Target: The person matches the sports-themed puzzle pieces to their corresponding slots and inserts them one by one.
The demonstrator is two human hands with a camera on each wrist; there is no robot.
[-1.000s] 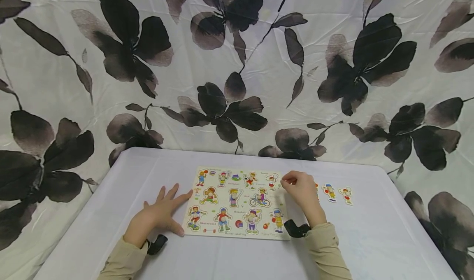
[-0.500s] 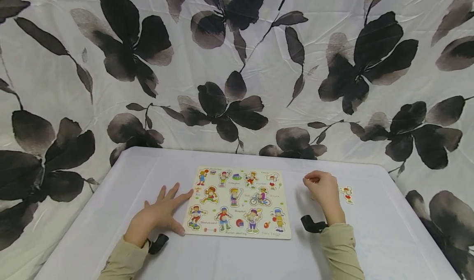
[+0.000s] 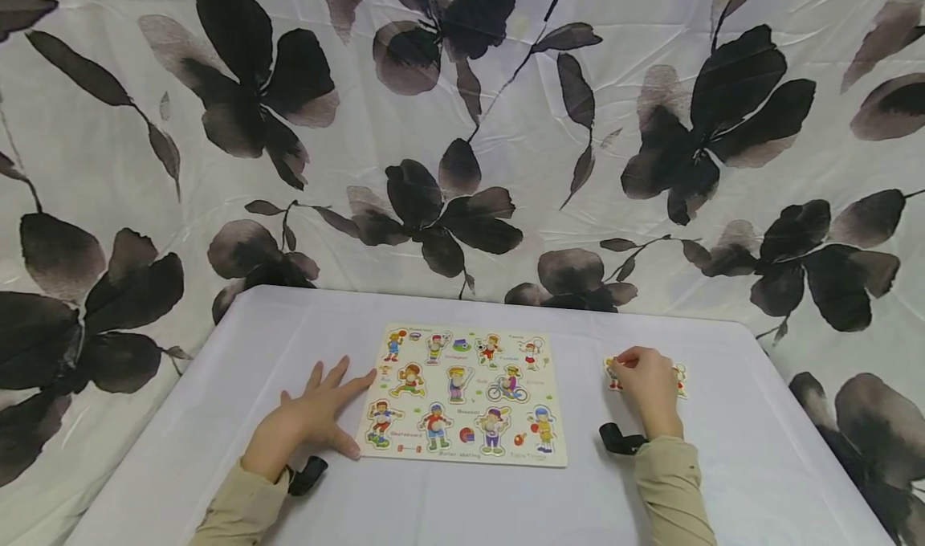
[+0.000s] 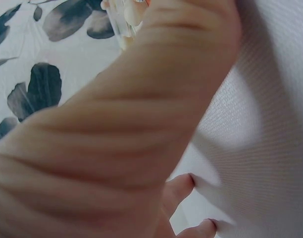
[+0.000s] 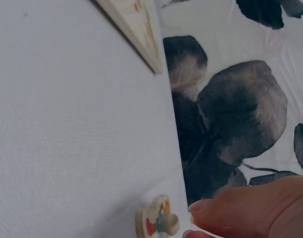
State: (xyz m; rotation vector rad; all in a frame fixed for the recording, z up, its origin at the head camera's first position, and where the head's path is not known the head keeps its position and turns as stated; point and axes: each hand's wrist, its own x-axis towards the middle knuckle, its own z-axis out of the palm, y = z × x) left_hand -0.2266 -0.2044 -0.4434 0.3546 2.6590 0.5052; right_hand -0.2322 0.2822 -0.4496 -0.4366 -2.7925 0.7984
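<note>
A puzzle board (image 3: 538, 396) with figures of children playing sports lies in the middle of the table. My left hand (image 3: 311, 413) has spread fingers, its index fingertip and thumb at the board's left edge. To the right, my right hand (image 3: 650, 377) has curled fingers low over the loose puzzle pieces. One knobbed puzzle piece (image 3: 613, 375) shows left of that hand, and another puzzle piece (image 3: 682, 380) shows partly on its right. In the right wrist view, the fingertips (image 5: 198, 207) come close beside a piece's knob (image 5: 170, 224); whether they pinch anything under the hand I cannot tell.
A white cloth covers the table (image 3: 433, 506), whose far edge meets a hanging floral curtain (image 3: 462, 128). Black camera mounts sit at the left wrist (image 3: 307, 476) and right wrist (image 3: 621, 440). The board's corner (image 5: 151, 62) shows in the right wrist view.
My right hand has moved from the board's right edge rightward and down to the loose pieces, uncovering the leftmost one. The left hand and board have stayed put.
</note>
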